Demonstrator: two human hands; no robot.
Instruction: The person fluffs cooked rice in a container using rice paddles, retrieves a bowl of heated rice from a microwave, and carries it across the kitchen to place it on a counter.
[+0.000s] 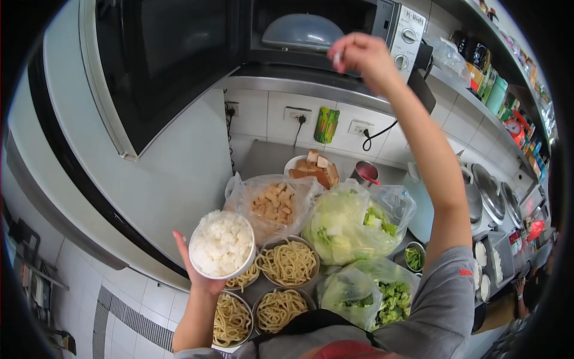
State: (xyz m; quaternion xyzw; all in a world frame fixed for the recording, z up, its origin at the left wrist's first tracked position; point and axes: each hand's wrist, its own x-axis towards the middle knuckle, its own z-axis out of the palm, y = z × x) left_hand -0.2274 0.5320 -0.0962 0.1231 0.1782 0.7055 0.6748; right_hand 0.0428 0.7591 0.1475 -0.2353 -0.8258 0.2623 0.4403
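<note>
My left hand (203,281) supports a white bowl of cooked rice (221,244) from below and the side, with the thumb along its left edge. The rice is heaped to the rim. My right hand (362,57) is raised in front of the microwave (335,72), its fingers curled together. A small whitish spot shows at the fingertips; I cannot make out what it is. Inside the microwave, a translucent dome cover (303,31) lies just left of that hand. The microwave door (167,66) stands swung out to the left.
Below are several bowls of noodles (289,263), a bag of tan chunks (274,203), a bag of cabbage (341,224) and a bag of broccoli (391,302). Behind them are a plate of tofu-like blocks (314,170) and a metal cup (365,172). Another person's hand (520,287) appears at right.
</note>
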